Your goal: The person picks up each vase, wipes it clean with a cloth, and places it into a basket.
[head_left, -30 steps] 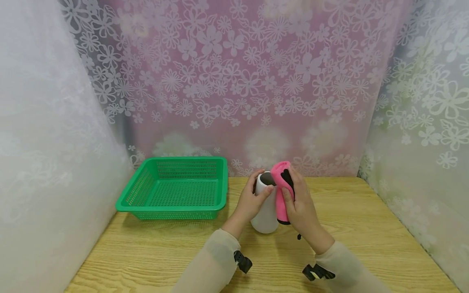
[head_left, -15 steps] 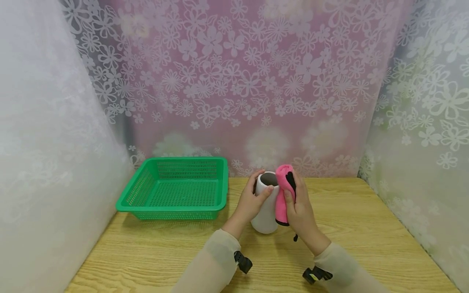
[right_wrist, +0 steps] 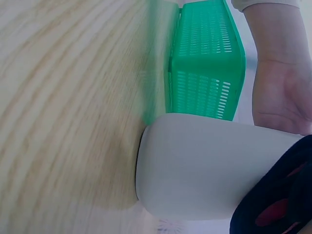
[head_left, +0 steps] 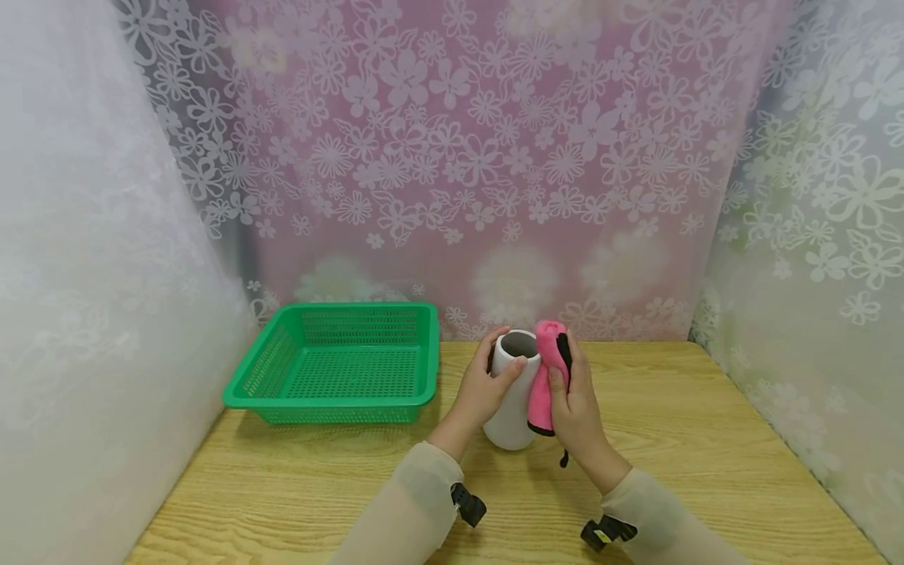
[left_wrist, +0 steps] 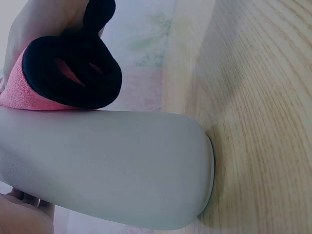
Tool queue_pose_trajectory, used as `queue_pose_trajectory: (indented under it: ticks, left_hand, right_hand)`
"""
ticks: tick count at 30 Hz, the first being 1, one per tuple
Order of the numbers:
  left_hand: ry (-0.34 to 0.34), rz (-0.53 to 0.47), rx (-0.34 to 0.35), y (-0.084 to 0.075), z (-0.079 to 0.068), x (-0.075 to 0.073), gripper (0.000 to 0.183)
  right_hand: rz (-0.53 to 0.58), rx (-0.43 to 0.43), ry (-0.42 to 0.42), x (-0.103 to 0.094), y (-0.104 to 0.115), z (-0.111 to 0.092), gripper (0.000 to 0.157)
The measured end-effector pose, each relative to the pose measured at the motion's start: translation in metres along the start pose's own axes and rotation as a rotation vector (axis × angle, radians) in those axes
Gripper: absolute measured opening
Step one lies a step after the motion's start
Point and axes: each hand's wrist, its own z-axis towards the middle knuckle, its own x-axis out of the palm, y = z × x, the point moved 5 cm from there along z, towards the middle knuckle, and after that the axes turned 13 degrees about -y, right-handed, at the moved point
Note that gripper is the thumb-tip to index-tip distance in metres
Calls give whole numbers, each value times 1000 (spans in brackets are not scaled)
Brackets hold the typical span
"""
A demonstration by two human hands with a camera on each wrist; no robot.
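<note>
A white vase [head_left: 510, 420] with an open, dark mouth stands upright on the wooden table. My left hand [head_left: 484, 388] grips it near the top, thumb at the front of the rim. In my right hand [head_left: 583, 408] is a bunched pink cloth [head_left: 542, 400] with black edging, pressed against the vase's right side. From the left wrist, the cloth [left_wrist: 31, 90] shows rolled, its black edge outward, touching the vase [left_wrist: 107, 165]. The right wrist view has the vase's lower part [right_wrist: 200, 168] and the cloth's dark edge [right_wrist: 265, 195]. My right fingertips are partly hidden behind the cloth.
A green perforated plastic basket [head_left: 332, 414] sits on the table to the left of the vase. Floral curtains [head_left: 452, 157] hang behind the table and along both sides. Black wrist cameras [head_left: 468, 504] are strapped to both sleeves.
My right hand has shifted slightly, and the cloth's top has moved right and down from the vase's rim, uncovering more of the mouth. The left hand and vase look unchanged.
</note>
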Motion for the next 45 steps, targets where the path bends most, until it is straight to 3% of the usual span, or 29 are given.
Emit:
queue_pose_trajectory:
  ticks: [3,10,13,19,25,31,45]
  left_hand:
    - [-1,5,0,0,0,0,69]
    - [-3,5,-2,2,0,0,68]
    - [-7,4,3,2,1,0,67]
    - [-15,3,21,2,1,0,64]
    - [-13,10,7,1,1,-1,64]
    - [-1,-1,14,-1,0,-1,64]
    - [1,-6,34,-1,1,0,70]
  right_hand:
    - [23,23,-6,1,4,0,62]
    - [43,60,15,-4,39,3,57]
    - [50,93,18,-4,39,3,57]
    - [88,205,32,1,10,-5,53]
    - [22,322,101,7,-27,-22,56]
    - [0,377,151,7,-37,-30,58]
    - [-211,502,303,8,-50,-38,55]
